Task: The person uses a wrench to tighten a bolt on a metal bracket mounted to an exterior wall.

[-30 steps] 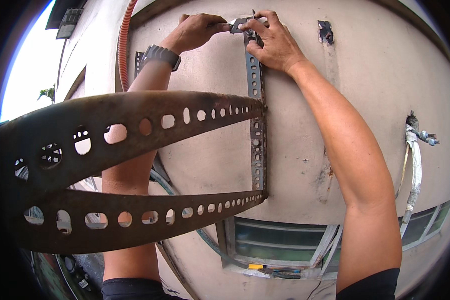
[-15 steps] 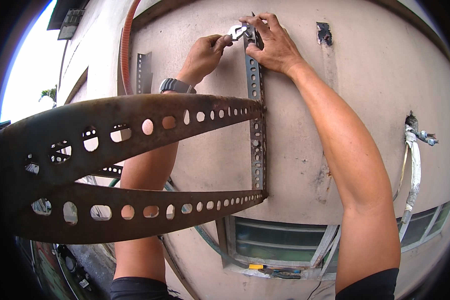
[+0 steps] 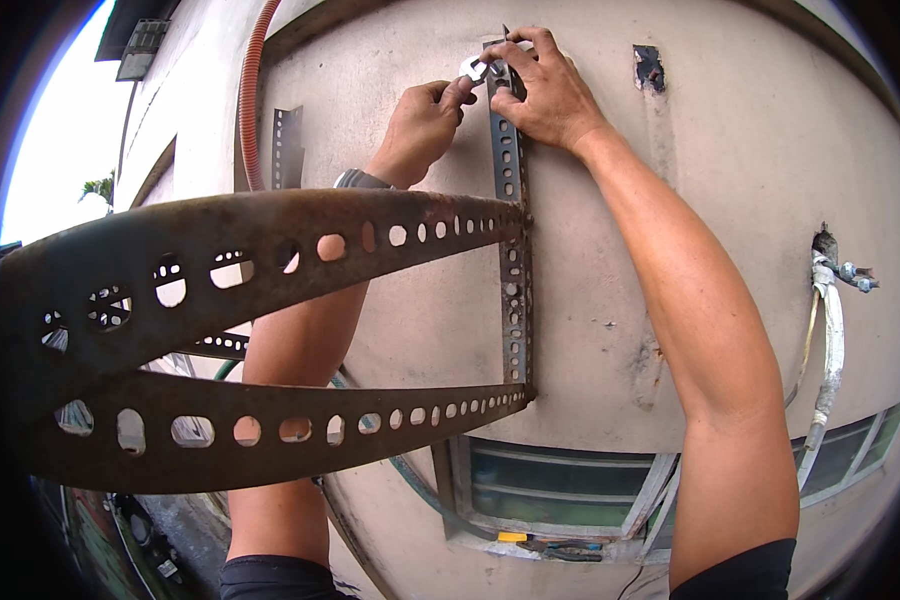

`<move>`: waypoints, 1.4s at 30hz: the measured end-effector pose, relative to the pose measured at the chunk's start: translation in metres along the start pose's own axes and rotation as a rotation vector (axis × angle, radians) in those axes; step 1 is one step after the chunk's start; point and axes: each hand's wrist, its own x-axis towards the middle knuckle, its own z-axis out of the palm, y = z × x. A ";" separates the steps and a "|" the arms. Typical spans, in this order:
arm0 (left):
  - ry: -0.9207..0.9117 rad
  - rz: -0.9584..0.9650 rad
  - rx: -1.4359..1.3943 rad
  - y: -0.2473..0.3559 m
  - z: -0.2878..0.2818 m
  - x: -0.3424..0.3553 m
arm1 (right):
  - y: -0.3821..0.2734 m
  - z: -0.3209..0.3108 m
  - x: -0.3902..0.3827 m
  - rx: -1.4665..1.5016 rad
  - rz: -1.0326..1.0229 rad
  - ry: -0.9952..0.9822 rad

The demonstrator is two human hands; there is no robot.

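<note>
My left hand point(image 3: 425, 125) pinches a silver wrench point(image 3: 473, 69), with its jaw end close to a bolt point(image 3: 498, 69) near the top of an upright slotted steel angle bar point(image 3: 507, 160) against the wall. My right hand point(image 3: 545, 90) is curled round the top of that bar from the right, its fingers bent over the bolt and thumb on the bar's face. What lies under those fingertips is partly hidden. Two rusty slotted arms point(image 3: 270, 240) of the bracket come out from the bar toward me, and the upper one crosses in front of my left forearm.
An orange corrugated hose point(image 3: 254, 100) runs down the wall at left, beside another slotted bar point(image 3: 287, 148). Below is a louvred window point(image 3: 560, 485), with pliers point(image 3: 560, 549) on its sill. Wrapped pipes point(image 3: 826, 330) stick out at right. A dark hole point(image 3: 649, 68) is above.
My left hand has turned and shifted slightly right, bringing the wrench's handle round lower. My right hand stays at the bar's top. The bracket arms shift slightly in the view.
</note>
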 end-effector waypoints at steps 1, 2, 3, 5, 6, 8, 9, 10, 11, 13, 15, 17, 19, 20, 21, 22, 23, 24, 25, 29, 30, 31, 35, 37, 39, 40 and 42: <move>0.044 0.005 0.060 0.004 0.004 -0.003 | 0.000 0.001 0.000 0.006 -0.005 -0.001; 0.088 0.011 0.119 0.006 0.005 -0.005 | 0.001 0.002 0.000 -0.010 -0.007 0.005; 0.089 0.054 0.150 0.003 0.005 -0.001 | 0.002 0.004 0.000 -0.026 -0.010 0.011; 0.081 0.122 0.204 -0.001 -0.004 0.005 | -0.001 0.004 0.000 -0.034 -0.003 0.013; 0.077 0.156 0.231 -0.004 -0.009 0.007 | -0.003 0.005 0.000 -0.026 0.006 0.005; 0.033 0.172 0.298 0.000 -0.015 0.009 | 0.000 0.006 -0.001 -0.048 0.011 0.009; 0.011 0.188 0.310 0.000 -0.016 0.011 | 0.000 0.007 -0.001 -0.072 0.006 0.018; -0.008 0.203 0.326 -0.001 -0.018 0.013 | 0.000 0.007 -0.001 -0.093 0.000 0.029; -0.007 0.203 0.319 -0.003 -0.018 0.012 | -0.001 0.008 -0.001 -0.072 0.004 0.025; -0.003 0.209 0.303 -0.002 -0.017 0.010 | -0.001 0.007 -0.001 -0.036 0.009 0.019; 0.019 0.141 0.252 0.001 -0.006 0.006 | -0.002 0.003 0.001 -0.036 0.010 0.004; 0.029 0.111 0.266 0.006 0.006 0.007 | 0.001 0.002 0.000 -0.049 0.013 -0.012; 0.020 0.247 0.333 0.001 -0.001 0.016 | 0.002 0.000 -0.001 -0.064 0.015 -0.021; 0.015 0.309 0.374 -0.008 -0.010 0.023 | -0.002 0.001 -0.001 -0.056 0.022 -0.024; 0.036 0.502 0.523 -0.016 -0.025 0.030 | -0.007 0.003 0.000 -0.049 0.029 -0.028; -0.013 0.451 0.712 -0.008 -0.030 0.035 | -0.003 0.003 0.000 -0.066 0.039 -0.035; -0.042 0.599 0.845 -0.003 -0.046 0.044 | -0.006 0.003 0.001 -0.084 0.042 -0.030; -0.074 0.745 0.975 0.000 -0.058 0.060 | -0.008 0.004 0.001 -0.102 0.047 -0.027; -0.092 0.845 1.071 0.008 -0.070 0.069 | -0.014 0.006 0.003 -0.107 0.055 -0.016; -0.130 0.747 0.922 0.011 -0.075 0.070 | -0.006 0.003 -0.001 -0.088 0.075 -0.065; -0.106 0.604 0.861 0.007 -0.078 0.059 | -0.005 0.004 0.000 -0.089 0.062 -0.055; -0.075 0.464 0.799 0.006 -0.081 0.046 | -0.005 0.005 0.001 -0.091 0.044 -0.041; -0.094 0.258 0.353 -0.018 -0.047 0.010 | 0.002 0.006 -0.003 -0.113 0.034 -0.015; -0.078 0.199 0.249 -0.017 -0.028 0.002 | 0.005 0.003 -0.001 -0.086 -0.015 0.029; -0.021 0.268 0.178 -0.019 -0.020 -0.001 | -0.003 0.003 0.004 -0.011 -0.007 0.020; -0.012 0.247 0.172 -0.017 -0.014 0.000 | -0.002 0.002 0.003 0.014 0.003 0.010; 0.005 0.206 0.157 -0.014 -0.005 0.002 | -0.002 0.003 0.000 -0.023 0.012 0.002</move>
